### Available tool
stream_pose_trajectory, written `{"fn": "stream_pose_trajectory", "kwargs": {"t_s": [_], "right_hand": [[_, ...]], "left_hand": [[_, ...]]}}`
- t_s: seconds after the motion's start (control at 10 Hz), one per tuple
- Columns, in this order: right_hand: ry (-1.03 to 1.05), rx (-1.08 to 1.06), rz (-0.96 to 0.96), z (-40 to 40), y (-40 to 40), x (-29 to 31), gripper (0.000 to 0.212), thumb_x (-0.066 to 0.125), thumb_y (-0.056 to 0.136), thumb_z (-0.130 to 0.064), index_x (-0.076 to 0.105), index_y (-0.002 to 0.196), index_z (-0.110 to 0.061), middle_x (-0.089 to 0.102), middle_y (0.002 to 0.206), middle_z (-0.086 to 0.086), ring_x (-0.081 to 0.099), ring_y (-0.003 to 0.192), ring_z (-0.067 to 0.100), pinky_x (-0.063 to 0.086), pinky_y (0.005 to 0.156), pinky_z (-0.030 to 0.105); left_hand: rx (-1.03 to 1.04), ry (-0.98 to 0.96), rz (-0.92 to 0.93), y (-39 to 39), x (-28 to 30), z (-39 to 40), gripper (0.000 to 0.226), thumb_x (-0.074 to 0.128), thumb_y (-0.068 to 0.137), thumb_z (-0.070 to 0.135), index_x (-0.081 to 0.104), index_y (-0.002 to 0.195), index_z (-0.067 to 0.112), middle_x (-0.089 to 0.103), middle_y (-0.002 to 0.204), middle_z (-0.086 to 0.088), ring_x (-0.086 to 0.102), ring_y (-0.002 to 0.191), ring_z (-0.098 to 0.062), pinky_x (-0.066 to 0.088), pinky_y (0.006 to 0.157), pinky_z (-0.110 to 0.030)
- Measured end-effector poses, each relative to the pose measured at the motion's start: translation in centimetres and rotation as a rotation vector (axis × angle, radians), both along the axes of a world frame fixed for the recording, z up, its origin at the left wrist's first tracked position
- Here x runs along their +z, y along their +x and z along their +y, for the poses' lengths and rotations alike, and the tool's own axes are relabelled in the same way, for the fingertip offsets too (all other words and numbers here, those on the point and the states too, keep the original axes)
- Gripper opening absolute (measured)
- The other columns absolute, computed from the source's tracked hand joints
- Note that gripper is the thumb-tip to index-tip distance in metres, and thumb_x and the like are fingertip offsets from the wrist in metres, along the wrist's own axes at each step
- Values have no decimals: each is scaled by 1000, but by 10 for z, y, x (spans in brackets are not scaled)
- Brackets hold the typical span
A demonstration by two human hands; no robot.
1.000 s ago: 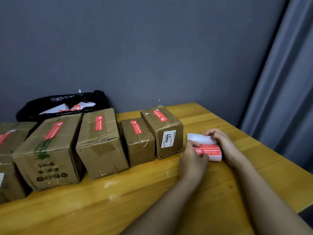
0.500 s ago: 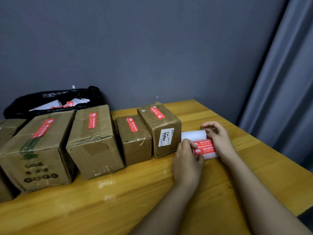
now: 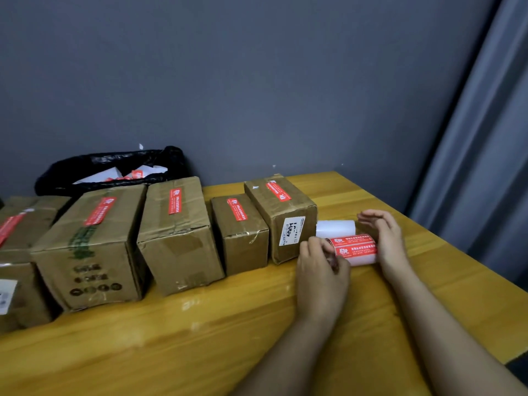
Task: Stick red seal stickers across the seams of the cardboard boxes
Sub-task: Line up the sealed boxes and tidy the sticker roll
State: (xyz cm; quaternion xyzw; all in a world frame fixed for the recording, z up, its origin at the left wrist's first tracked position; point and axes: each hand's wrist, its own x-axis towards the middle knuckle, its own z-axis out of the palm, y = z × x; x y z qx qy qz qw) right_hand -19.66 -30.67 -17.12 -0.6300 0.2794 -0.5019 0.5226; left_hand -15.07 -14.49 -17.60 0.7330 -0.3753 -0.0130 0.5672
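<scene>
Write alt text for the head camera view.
Two bare hands, left hand and right hand, work a white roll of red seal stickers on a yellow wooden table. Beside it stands a row of brown cardboard boxes, each already stickered, before a black plastic bag.

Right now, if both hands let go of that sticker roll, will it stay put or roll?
The sticker roll lies on its side on the smooth wooden table, so it would probably roll. The right hand cups one end, the left hand pinches the other. It likely feels light, being paper.
</scene>
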Motion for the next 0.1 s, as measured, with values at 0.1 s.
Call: {"fn": "stream_pose_trajectory", "kwargs": {"t_s": [0.1], "right_hand": [[-107, -158, 44, 6, -6, 1, 26, 42, 95, -3, 61, 87, -19, 64, 93, 2, 61, 101, 27, 46, 92, 34]], "left_hand": [[10, -40, -64, -1, 8, 14, 6, 52, 87, 26, 50, 84, 22, 56, 83, 7, 55, 79, -14, 46, 72, -35]]}}
